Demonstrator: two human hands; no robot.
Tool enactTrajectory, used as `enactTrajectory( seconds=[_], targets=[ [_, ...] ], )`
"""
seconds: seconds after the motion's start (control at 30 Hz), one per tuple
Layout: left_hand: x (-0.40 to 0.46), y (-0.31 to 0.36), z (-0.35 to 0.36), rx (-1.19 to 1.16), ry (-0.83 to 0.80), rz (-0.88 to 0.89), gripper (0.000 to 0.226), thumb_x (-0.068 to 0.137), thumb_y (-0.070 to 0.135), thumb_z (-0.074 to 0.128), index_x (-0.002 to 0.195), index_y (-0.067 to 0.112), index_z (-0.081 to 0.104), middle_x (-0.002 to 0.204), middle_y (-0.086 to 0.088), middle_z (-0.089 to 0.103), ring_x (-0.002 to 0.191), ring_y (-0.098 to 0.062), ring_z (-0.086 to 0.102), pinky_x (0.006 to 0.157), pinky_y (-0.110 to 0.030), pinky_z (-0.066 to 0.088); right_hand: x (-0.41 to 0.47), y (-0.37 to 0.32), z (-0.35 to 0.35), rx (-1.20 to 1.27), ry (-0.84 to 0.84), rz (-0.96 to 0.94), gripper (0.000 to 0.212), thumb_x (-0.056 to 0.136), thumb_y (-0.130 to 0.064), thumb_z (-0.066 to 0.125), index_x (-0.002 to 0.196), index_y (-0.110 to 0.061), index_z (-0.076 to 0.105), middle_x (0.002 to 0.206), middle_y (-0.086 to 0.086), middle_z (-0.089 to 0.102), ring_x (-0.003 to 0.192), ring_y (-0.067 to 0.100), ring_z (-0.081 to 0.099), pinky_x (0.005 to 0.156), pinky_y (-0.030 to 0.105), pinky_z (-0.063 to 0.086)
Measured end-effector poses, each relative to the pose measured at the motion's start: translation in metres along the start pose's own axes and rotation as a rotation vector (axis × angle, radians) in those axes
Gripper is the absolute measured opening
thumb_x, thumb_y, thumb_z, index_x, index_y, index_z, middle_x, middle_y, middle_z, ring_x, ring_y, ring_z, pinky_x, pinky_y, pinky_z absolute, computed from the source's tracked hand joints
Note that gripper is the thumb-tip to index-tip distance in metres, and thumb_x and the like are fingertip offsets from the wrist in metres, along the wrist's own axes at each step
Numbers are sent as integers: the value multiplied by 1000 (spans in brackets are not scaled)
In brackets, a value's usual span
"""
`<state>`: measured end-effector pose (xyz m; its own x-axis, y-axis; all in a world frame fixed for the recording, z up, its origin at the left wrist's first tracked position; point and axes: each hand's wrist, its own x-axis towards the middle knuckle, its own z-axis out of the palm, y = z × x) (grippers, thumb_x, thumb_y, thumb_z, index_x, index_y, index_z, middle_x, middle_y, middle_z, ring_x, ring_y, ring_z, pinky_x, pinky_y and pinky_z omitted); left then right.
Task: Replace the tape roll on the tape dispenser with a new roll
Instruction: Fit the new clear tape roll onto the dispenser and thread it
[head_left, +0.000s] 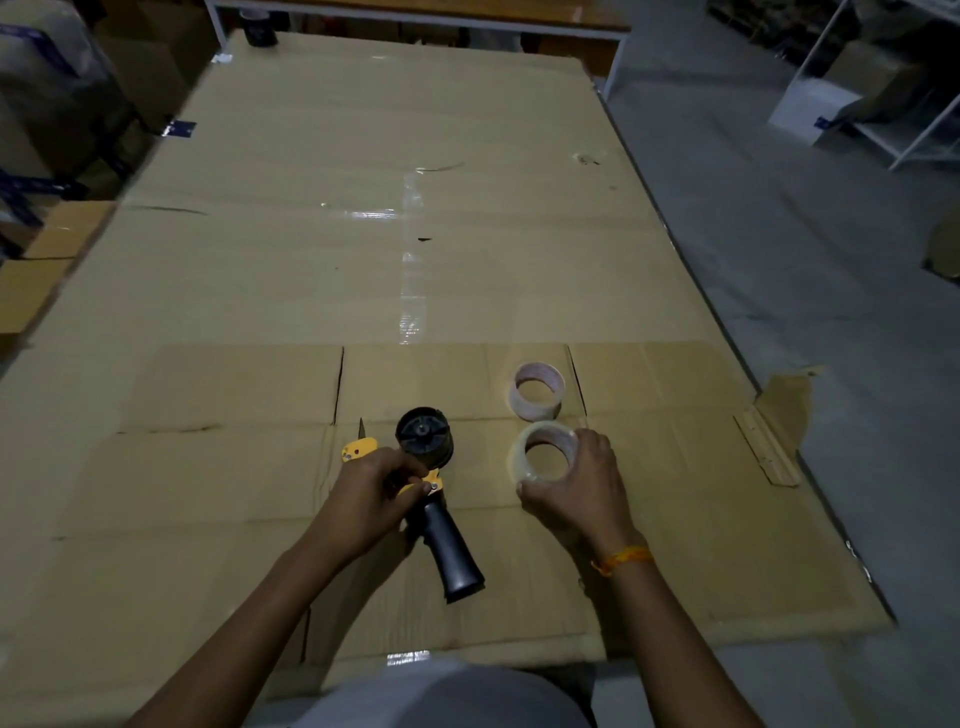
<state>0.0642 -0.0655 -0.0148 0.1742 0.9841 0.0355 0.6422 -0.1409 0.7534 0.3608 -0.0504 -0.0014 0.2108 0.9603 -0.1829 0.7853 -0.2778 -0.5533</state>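
A yellow and black tape dispenser (447, 540) lies on the cardboard-covered table (311, 260), its black hub (423, 434) bare and pointing up. My left hand (371, 493) grips the dispenser at its yellow frame, just above the black handle. To the right, a roll of clear tape (519, 457) lies flat on the cardboard, and my right hand (576, 483) holds it by the rim. Behind that one sits a thin, nearly spent roll core (537, 392), apart from both hands.
Flattened cardboard sheets cover the table, with strips of shiny tape (413, 270) down the middle. A dark can (260, 26) stands at the far left corner. Boxes (31, 280) crowd the left side. Grey floor and white shelving (857, 104) lie to the right.
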Motion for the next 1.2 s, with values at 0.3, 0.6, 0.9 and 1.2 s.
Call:
enactTrajectory(
  seconds=[0.3, 0.6, 0.9, 1.2],
  targets=[
    [-6, 1, -2, 13, 36, 51, 6, 89, 28, 85, 94, 26, 82, 89, 9, 73, 86, -4, 64, 73, -22, 49, -4, -27, 7, 135, -7, -202, 90, 56, -67, 90, 131, -34, 53, 128, -11, 55, 121, 13, 57, 94, 32, 58],
    [-17, -4, -12, 85, 131, -15, 17, 75, 35, 94, 79, 27, 79, 78, 17, 61, 85, -8, 53, 71, -9, 35, 15, -102, 33, 19, -99, -429, 95, 62, -69, 79, 140, -22, 50, 132, -3, 53, 123, 16, 53, 97, 35, 54],
    [-32, -8, -22, -7, 144, -85, 15, 74, 26, 97, 77, 23, 83, 91, 7, 69, 82, -5, 64, 71, -19, 50, 25, -123, 50, -52, -181, -504, 88, 57, -71, 83, 126, -26, 54, 120, -5, 52, 110, 18, 56, 89, 40, 59],
    [-30, -13, -23, -47, 161, -119, 23, 68, 16, 99, 78, 20, 79, 93, 6, 68, 76, -3, 62, 68, -14, 48, 29, -137, 45, -160, -243, -490, 109, 60, -75, 81, 148, -18, 48, 138, 6, 60, 125, 28, 57, 95, 39, 54]
  ],
)
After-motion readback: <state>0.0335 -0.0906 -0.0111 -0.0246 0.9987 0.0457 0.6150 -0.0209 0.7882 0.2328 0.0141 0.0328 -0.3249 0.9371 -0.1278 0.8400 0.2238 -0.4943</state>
